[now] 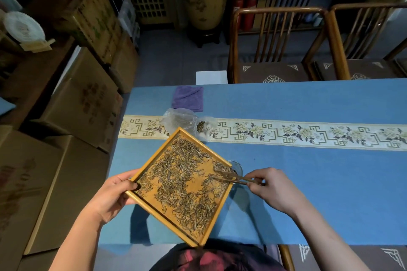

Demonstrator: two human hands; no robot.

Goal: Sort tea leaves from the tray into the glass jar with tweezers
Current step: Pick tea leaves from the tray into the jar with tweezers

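Just beyond the right hand (272, 185), which pinches tweezers (231, 177) over the glass jar (237, 166), the tray (176, 224) gripped by the left hand (112, 196) remains thick with tea leaves (180, 187), so most sorting seems undone.

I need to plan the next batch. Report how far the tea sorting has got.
Barely begun: the square wooden tray is still thick with dry tea leaves. In hand: left hand holds it, right hand works wooden tweezers beside the mostly hidden glass jar. Nearly everything remains.

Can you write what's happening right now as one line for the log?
left hand: holds tray corner | right hand: pinches tweezers | tips: in tea leaves near right corner | glass jar: beside that corner
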